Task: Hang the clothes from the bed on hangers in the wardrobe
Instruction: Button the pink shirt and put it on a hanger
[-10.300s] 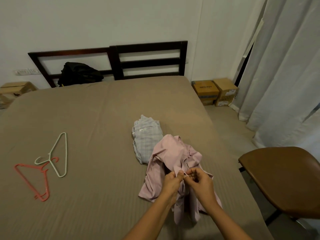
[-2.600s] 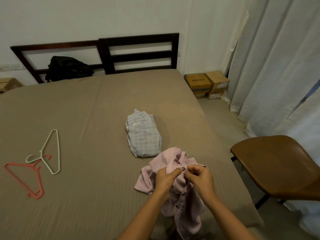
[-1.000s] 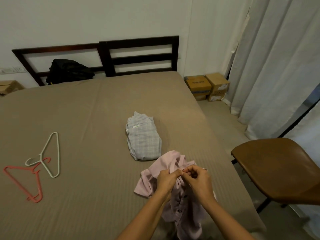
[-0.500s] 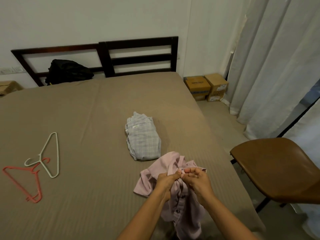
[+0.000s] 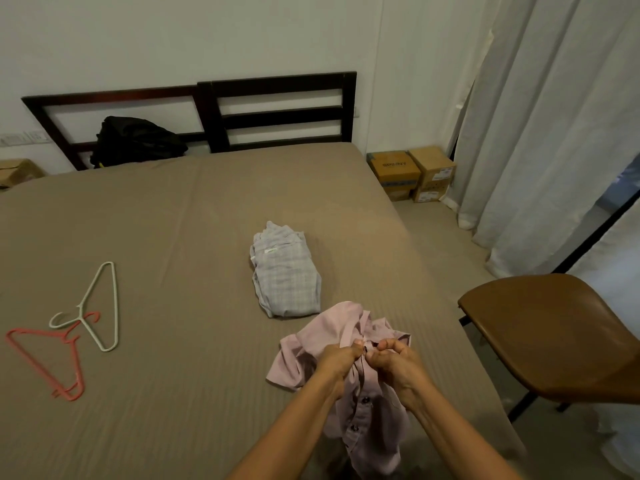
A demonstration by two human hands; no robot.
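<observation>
While my left hand [image 5: 337, 359] and right hand [image 5: 398, 365] pinch the front of the pink shirt [image 5: 317, 336] at a dark button [image 5: 365, 348] between the thumbs, fingers curled into the cloth, the shirt sits bunched on the bed [image 5: 173, 237] just past my knuckles and trails down under both wrists. I judge it light, thin and limp, with no stiffness, so it will slump wherever I let go. Best holds look like the collar or shoulder seams (the buttons are small and fiddly). A folded checked shirt [image 5: 287, 278] lies just beyond the hands. A white hanger [image 5: 104, 306] and a coral hanger [image 5: 45, 358], hooks overlapping, lie well off left of my left hand. No wardrobe in view.
</observation>
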